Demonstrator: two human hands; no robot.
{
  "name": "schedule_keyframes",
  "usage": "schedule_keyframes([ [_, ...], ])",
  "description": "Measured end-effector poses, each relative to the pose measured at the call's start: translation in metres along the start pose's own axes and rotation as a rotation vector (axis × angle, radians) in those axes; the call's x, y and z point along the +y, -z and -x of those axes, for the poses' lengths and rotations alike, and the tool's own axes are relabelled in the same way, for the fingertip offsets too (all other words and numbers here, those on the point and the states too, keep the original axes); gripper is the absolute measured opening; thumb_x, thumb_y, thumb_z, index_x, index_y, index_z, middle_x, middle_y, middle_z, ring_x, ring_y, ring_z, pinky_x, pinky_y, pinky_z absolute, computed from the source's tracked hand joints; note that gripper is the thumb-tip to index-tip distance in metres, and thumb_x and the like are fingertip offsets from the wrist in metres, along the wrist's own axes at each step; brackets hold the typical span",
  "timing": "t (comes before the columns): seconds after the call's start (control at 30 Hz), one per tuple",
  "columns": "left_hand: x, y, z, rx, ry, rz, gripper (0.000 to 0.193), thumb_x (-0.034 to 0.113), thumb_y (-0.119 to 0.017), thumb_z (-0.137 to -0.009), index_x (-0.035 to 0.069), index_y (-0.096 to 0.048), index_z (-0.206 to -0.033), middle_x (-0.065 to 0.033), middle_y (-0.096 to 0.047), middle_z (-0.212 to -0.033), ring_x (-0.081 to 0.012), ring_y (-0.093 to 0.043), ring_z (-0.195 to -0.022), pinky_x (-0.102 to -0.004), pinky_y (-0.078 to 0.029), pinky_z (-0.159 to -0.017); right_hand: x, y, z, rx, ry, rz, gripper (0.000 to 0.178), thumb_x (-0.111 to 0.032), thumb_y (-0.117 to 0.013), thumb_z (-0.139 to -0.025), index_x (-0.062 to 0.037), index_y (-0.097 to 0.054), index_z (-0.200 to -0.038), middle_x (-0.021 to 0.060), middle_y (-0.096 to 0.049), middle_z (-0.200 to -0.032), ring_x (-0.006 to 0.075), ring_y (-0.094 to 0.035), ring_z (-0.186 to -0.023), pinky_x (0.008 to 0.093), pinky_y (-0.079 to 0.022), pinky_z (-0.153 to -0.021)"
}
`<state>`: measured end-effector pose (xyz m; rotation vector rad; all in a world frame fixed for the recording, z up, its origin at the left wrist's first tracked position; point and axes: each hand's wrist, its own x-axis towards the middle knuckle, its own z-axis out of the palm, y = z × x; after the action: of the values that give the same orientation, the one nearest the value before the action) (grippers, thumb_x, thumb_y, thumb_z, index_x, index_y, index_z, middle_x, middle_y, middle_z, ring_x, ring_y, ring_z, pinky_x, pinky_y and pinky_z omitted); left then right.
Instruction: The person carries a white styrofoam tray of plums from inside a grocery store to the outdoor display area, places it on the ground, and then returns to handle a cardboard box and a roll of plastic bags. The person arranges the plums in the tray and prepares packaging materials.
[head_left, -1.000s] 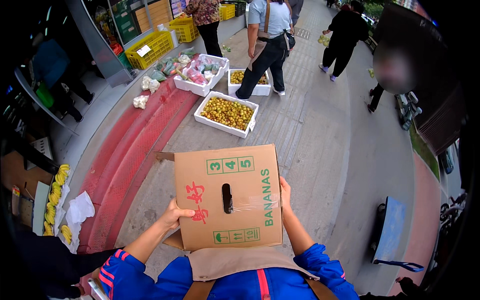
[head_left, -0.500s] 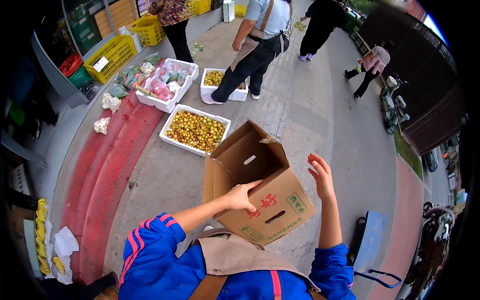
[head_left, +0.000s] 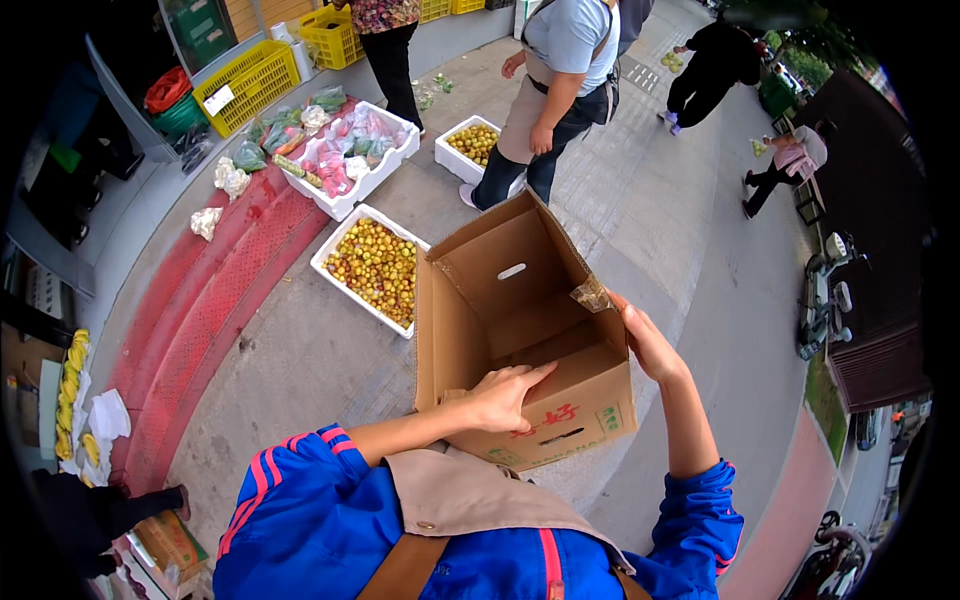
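In front of my body is an open-topped brown cardboard box (head_left: 560, 395), tilted, with its bare inner walls showing. Red and green print marks its near side, and oval hand holes pierce two walls. My left hand (head_left: 500, 398) grips the near wall at its top edge, index finger stretched along the rim. At the box's right corner, beside a torn strip of tape (head_left: 592, 296), my right hand (head_left: 648, 342) holds the edge; some of its fingertips are hidden. Beyond the box's left side, a white foam crate (head_left: 340, 285) of small yellow-brown fruit (head_left: 375, 265) rests on the pavement.
A foam crate of bagged produce (head_left: 350, 160) straddles the red step (head_left: 200, 300) at left. A person in an apron (head_left: 565, 80) stands ahead by another fruit crate (head_left: 455, 165). Yellow crates (head_left: 255, 85) line the shopfront. Bananas (head_left: 70, 395) lie at far left; scooters (head_left: 825, 300) stand right.
My right hand has come in from the right and now holds the box's corner. The box has turned and shifted slightly, my left hand staying on it. The view has swung, and the aproned person has stepped.
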<state>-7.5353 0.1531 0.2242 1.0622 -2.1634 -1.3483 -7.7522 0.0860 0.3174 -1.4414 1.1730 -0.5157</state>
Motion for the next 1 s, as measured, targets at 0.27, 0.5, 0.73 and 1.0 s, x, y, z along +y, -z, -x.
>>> schedule_keyframes([
  [0.27, -0.072, 0.042, -0.144, 0.177, 0.217, 0.099, 0.094, 0.017, -0.072, -0.052, 0.001, -0.026, -0.132, -0.0206, -0.049, -0.11, -0.0325, -0.051, -0.098, -0.037, -0.043, -0.081, 0.009, 0.056, -0.189, 0.196, 0.085, 0.785, 0.047, 0.0, -0.051, -0.075, -0.0153, -0.049, -0.12, 0.0199, -0.057, -0.065, 0.0362, -0.057, -0.064, 0.0385, -0.046, -0.062],
  [0.5, -0.114, 0.139, -0.187, 0.492, 0.503, -0.261, 0.091, 0.034, -0.07, -0.065, 0.004, -0.02, -0.134, -0.0278, -0.019, -0.135, -0.0406, -0.018, -0.125, -0.0526, -0.021, -0.099, 0.006, 0.114, -0.32, 0.096, 0.104, 0.866, 0.048, -0.002, -0.052, -0.074, -0.0159, -0.049, -0.12, 0.0205, -0.055, -0.062, 0.0382, -0.055, -0.061, 0.0405, -0.045, -0.058],
  [0.73, -0.27, 0.154, -0.217, 0.447, 1.083, 1.4, 0.067, 0.014, -0.059, -0.07, 0.001, -0.027, -0.128, -0.0271, -0.047, -0.108, -0.0365, -0.055, -0.092, -0.0497, -0.049, -0.072, 0.033, 0.174, -0.429, 0.055, 0.197, 0.714, 0.048, -0.005, -0.055, -0.075, -0.0154, -0.048, -0.121, 0.0171, -0.055, -0.058, 0.0294, -0.055, -0.052, 0.0333, -0.044, -0.055],
  [1.0, -0.386, 0.135, -0.333, 0.753, 0.959, 1.363, 0.057, -0.005, -0.045, -0.067, 0.006, -0.036, -0.122, -0.014, -0.055, -0.09, -0.0248, -0.061, -0.069, -0.0424, -0.054, -0.051, 0.181, 0.218, -0.581, 0.053, 0.223, 0.404, 0.043, 0.002, -0.05, -0.075, -0.0114, -0.054, -0.115, 0.0091, -0.063, -0.072, 0.0081, -0.053, -0.061, 0.024, -0.045, -0.063],
])
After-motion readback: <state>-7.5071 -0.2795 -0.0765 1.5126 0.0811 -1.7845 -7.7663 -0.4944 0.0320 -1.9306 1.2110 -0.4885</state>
